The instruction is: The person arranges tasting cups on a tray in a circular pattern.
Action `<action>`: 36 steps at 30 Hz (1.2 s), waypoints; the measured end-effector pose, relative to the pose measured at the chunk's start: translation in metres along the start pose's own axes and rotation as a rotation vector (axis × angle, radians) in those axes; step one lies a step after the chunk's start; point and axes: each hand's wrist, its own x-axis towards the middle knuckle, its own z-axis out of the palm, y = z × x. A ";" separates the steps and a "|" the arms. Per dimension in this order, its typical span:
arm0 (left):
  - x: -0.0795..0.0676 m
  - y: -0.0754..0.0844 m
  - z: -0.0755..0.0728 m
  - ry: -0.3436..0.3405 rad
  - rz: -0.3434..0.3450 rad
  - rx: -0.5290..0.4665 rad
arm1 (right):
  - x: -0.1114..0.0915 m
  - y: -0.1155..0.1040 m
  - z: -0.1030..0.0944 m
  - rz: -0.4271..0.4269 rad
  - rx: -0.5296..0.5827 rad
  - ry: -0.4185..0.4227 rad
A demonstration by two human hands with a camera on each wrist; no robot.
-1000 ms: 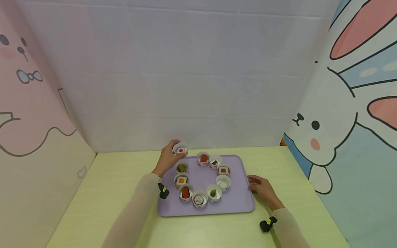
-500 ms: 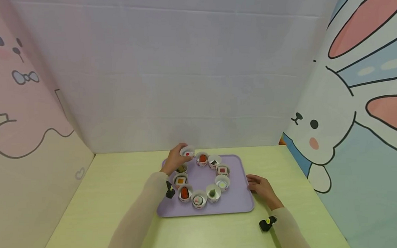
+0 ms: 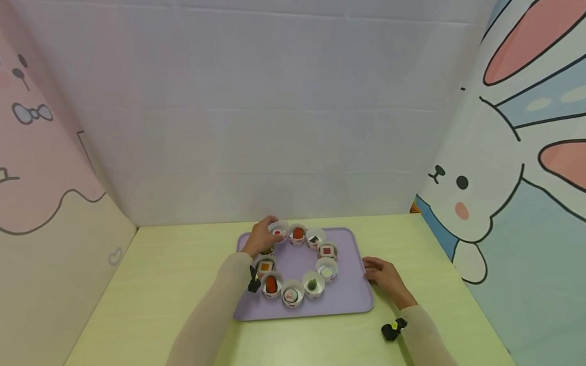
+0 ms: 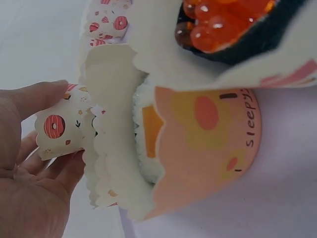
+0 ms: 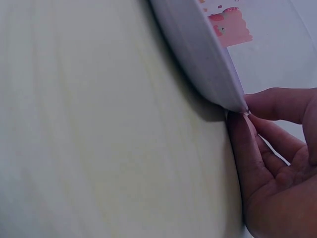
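Note:
My left hand point(image 3: 260, 238) holds a scalloped white paper baking cup point(image 3: 279, 231) with a small red-centred piece inside, at the back left of a ring of similar cups. In the left wrist view, thumb and fingers lie round this donut-print cup point(image 4: 62, 130). The ring stands on a lilac tray point(image 3: 354, 297). Closest to the left wrist camera are an orange "sleepy" cup point(image 4: 208, 144) with a rice piece and a cup with orange roe point(image 4: 223, 22). My right hand point(image 3: 386, 277) pinches the tray's right rim between thumb and fingers.
Other cups in the ring hold sushi pieces, including a red-topped one point(image 3: 271, 284), a green one point(image 3: 313, 284) and a square one point(image 3: 327, 251). A pale yellow table point(image 3: 170, 287) lies beneath. A white sheet point(image 3: 256, 121) hangs behind; cartoon-printed panels flank the sides.
My left hand has carried the cup right and down, from above the tray's back-left corner into the ring beside the orange-topped cup. My right hand has stayed at the tray's rim.

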 end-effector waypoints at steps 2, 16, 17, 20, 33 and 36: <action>0.000 0.000 0.001 -0.006 -0.003 -0.001 | 0.000 0.000 0.000 -0.003 -0.003 0.002; 0.001 -0.007 0.009 -0.015 -0.026 0.111 | 0.001 0.001 0.000 -0.023 -0.013 0.005; 0.002 -0.008 0.010 -0.020 -0.033 0.119 | 0.001 0.001 0.001 -0.025 -0.014 0.004; 0.003 -0.012 0.011 -0.033 -0.046 0.137 | 0.001 0.001 0.001 -0.030 -0.017 0.001; -0.002 -0.010 0.004 -0.043 0.000 0.142 | 0.001 0.001 0.002 -0.023 -0.015 0.001; -0.004 -0.008 -0.002 -0.026 0.022 0.108 | 0.000 -0.001 0.001 -0.016 -0.013 0.005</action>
